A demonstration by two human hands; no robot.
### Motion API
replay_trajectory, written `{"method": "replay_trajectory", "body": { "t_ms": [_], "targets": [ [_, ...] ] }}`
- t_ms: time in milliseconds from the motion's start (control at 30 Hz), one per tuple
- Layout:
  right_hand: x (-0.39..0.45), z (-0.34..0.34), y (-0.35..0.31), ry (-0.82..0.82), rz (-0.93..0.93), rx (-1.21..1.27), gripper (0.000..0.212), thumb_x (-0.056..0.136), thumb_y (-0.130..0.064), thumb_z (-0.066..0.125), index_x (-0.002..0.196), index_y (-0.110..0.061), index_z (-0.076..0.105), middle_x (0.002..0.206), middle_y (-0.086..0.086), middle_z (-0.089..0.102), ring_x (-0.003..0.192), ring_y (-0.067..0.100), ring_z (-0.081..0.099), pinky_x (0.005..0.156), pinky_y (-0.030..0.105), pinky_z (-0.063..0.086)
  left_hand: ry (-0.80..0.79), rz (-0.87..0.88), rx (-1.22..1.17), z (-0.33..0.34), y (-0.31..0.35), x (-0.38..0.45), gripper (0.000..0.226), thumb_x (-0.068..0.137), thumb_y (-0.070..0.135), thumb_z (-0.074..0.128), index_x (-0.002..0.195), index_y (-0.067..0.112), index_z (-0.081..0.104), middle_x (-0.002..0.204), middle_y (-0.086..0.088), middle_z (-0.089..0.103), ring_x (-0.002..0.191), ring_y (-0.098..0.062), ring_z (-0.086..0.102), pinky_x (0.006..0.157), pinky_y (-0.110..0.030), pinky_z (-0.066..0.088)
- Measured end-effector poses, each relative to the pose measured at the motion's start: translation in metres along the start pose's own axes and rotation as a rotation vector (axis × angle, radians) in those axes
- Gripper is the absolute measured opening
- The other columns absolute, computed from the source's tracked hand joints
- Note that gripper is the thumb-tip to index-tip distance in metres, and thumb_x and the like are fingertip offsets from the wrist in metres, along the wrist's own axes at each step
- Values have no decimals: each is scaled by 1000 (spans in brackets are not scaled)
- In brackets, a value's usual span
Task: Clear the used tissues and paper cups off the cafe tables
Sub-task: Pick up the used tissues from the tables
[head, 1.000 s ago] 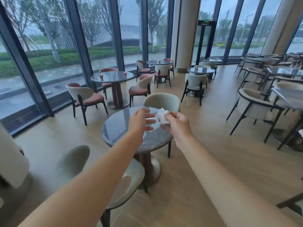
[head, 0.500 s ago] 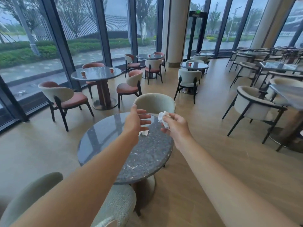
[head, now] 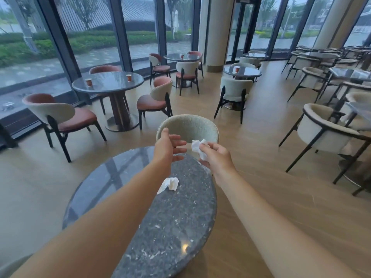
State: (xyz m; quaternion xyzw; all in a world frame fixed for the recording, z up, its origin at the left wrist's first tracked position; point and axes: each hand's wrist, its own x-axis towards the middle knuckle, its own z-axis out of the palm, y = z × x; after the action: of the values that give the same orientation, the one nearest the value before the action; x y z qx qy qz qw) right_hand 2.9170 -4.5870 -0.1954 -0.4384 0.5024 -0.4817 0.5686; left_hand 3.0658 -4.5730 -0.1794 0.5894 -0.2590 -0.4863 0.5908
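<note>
Up front we see a round speckled stone table on wood flooring, glass walls behind. Our right hand pinches a crumpled tissue; left hand is spread, empty. Second tissue lies mid-table, long axis slanting lower-left to upper-right.

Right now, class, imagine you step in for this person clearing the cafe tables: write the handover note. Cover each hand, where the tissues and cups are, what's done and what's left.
Right hand: pinching a crumpled tissue, lifted off the table.
Left hand: open and empty, above the near table.
A second tissue lies on the near table under the left forearm.
Two paper cups stand on the window table; further tables behind each show one more cup.
Done: one tissue picked up.
Left: grab the second tissue, then collect the cups.
</note>
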Motion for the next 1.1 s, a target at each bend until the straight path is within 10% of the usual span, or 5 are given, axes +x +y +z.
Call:
{"method": "replay_trajectory", "body": {
  "t_ms": [533,900,1100],
  "targets": [
    [180,77,133,-238,236,-244,13,95,-25,67,89,-14,70,68,-8,56,60,7,48,57,22,39,384,-320,92,-51,-100,165,64,108,59,22,91,13,65,104,-11,73,84,-23,66,73,-34,46],
    [208,97,260,-233,552,-372,25,92,-28,57,82,-6,64,81,6,54,74,20,45,63,31,34,460,-557,70,-83,-215,225,71,104,66,30,155,19,46,158,-6,48,138,-27,51,120,-49,38],
    [216,110,285,-258,553,-363,23,95,-27,57,89,-9,69,84,5,65,77,19,55,66,32,43,333,-591,18,-84,-227,243,46,109,53,32,120,18,59,111,-7,72,98,-25,70,90,-43,58]
  ]
}}
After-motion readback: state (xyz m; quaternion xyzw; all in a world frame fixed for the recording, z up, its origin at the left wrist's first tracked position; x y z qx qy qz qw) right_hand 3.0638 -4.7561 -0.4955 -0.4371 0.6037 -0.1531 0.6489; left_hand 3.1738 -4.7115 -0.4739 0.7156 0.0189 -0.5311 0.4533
